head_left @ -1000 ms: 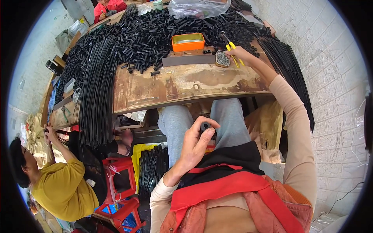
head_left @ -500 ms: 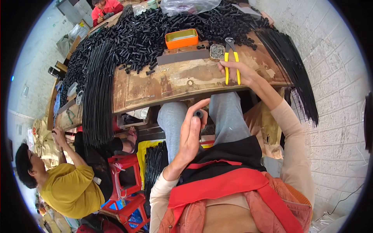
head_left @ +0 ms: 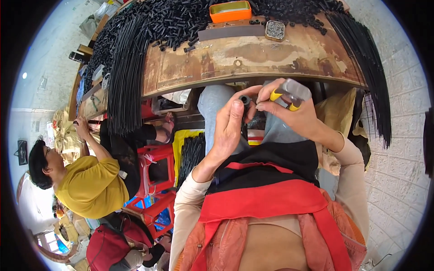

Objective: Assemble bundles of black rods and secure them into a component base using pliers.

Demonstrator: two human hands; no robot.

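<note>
In front of my lap, my left hand (head_left: 227,128) is closed around a black tube (head_left: 244,99), whose round end points up past the thumb. My right hand (head_left: 304,118) grips yellow-handled pliers (head_left: 296,90), their grey metal head tilted up over the back of the hand. Its thumb and fingertips come together close beside the tube's end. Whether they pinch some tiny piece I cannot make out. Beyond the hands, a small square tin (head_left: 275,30) of little metal pieces stands on the wooden table (head_left: 262,58).
An orange tin (head_left: 230,16) and a grey strip (head_left: 231,32) lie near a heap of short black tubes (head_left: 178,27). Long thin black rods (head_left: 129,77) overhang the table's left side, more rods (head_left: 364,67) its right. A co-worker in yellow (head_left: 92,185) sits left, by red stools (head_left: 158,167).
My right hand has lifted the pliers off the table and come back toward my left hand. The left hand has risen slightly, still holding the tube. The view has tilted downward.
</note>
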